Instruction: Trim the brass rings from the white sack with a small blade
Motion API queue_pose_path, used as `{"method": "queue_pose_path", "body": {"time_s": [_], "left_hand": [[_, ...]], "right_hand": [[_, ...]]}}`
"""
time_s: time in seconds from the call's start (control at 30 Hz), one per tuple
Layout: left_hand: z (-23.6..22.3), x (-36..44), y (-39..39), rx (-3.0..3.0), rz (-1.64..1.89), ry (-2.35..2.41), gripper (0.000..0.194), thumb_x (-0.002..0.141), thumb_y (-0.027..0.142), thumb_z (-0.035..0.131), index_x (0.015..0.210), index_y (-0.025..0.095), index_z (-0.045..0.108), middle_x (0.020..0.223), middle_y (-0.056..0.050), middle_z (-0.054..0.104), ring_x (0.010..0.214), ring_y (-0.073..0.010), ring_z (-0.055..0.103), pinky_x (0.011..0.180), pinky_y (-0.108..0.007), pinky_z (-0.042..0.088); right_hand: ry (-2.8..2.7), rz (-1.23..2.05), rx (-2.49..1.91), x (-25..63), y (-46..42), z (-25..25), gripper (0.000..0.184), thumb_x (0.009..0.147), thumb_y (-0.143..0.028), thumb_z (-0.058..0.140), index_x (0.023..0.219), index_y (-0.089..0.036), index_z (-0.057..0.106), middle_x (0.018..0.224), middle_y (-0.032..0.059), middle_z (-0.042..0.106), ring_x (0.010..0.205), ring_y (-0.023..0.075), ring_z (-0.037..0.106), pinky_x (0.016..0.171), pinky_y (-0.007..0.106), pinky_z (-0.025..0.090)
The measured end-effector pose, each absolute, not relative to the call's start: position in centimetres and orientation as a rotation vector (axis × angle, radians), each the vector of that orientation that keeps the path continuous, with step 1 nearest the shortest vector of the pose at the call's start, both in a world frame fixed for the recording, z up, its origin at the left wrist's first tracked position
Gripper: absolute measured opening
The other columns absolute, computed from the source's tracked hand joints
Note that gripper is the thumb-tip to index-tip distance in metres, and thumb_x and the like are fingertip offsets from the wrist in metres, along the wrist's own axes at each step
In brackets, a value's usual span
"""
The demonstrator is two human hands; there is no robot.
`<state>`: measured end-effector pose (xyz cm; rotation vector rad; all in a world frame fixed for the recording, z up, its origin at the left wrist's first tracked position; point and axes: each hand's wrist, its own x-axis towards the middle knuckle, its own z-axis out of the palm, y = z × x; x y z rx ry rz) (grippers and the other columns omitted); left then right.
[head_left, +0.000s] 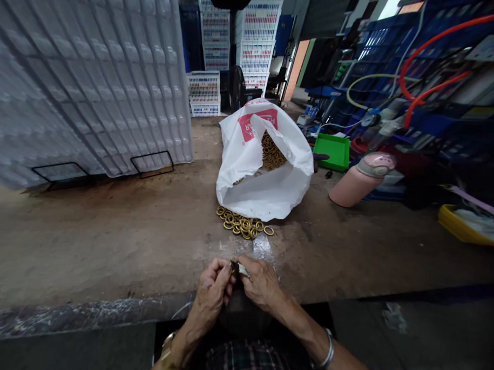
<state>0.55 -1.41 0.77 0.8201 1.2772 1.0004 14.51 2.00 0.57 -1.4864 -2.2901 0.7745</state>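
My left hand (213, 292) and my right hand (262, 282) meet at the near edge of the worn brown workbench (127, 245). Both pinch a small dark and brass part (238, 268) between the fingertips; what it is exactly is too small to tell. Just beyond them lies a pile of brass rings (243, 224), spilled from the mouth of a white plastic bag (267, 185) with red print. More brass rings (272, 151) show inside the bag.
Stacked clear plastic trays (92, 77) lean at the left. A pink bottle (358, 181) lies on its side at the right, near a green tray (333, 151) and a yellow tray (464, 225). White crates (256, 39) stand behind. Red and yellow hoses hang over blue racks at the right.
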Motion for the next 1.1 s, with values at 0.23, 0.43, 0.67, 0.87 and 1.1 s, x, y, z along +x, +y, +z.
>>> {"method": "queue_pose_path", "body": {"time_s": [0.23,0.43,0.67,0.87,1.1], "left_hand": [[1.3,0.6,-1.5,0.860,0.997,1.298,0.052,0.069,0.068,0.054,0.074,0.017,0.046,0.052,0.006,0.046,0.039,-0.0035,0.034,0.036,-0.015,0.028],[1.6,0.4,-2.5,0.788,0.915,1.137,0.046,0.072,0.061,0.060,0.073,0.017,0.044,0.055,0.006,0.048,0.040,-0.0031,0.038,0.036,-0.013,0.028],[1.6,0.6,-2.1,0.533,1.022,0.912,0.038,0.072,0.048,0.067,0.076,0.015,0.049,0.073,-0.002,0.058,0.049,-0.0053,0.043,0.036,-0.014,0.033],[1.8,0.2,-2.0,0.426,1.038,0.867,0.031,0.071,0.039,0.069,0.074,0.016,0.049,0.072,-0.003,0.060,0.050,-0.0070,0.046,0.037,-0.015,0.033],[1.1,-0.2,-1.8,0.177,1.025,0.724,0.032,0.065,0.039,0.075,0.072,0.014,0.056,0.069,-0.001,0.056,0.055,-0.0085,0.049,0.040,-0.016,0.036]], "right_hand": [[-2.428,0.736,-1.486,14.6,2.1,0.3,0.025,0.071,-0.011,0.043,0.090,-0.018,0.059,0.076,0.0041,0.066,0.066,0.0155,0.056,0.059,0.027,0.025],[-2.395,0.551,-1.732,15.9,3.3,1.3,0.028,0.074,-0.008,0.041,0.095,-0.016,0.057,0.080,0.0069,0.066,0.068,0.0176,0.058,0.058,0.029,0.026],[-2.006,0.208,-2.011,18.9,6.8,1.0,0.019,0.085,-0.017,0.045,0.102,-0.017,0.053,0.095,0.0070,0.064,0.082,0.0185,0.058,0.063,0.028,0.031],[-2.027,0.078,-2.176,19.4,8.3,0.3,0.018,0.088,-0.028,0.046,0.101,-0.019,0.054,0.095,0.0072,0.059,0.075,0.0195,0.058,0.056,0.029,0.026],[-1.943,0.305,-1.863,19.4,7.3,-0.7,0.015,0.082,-0.016,0.044,0.093,-0.018,0.054,0.083,0.0048,0.059,0.072,0.0166,0.054,0.061,0.027,0.030]]}}
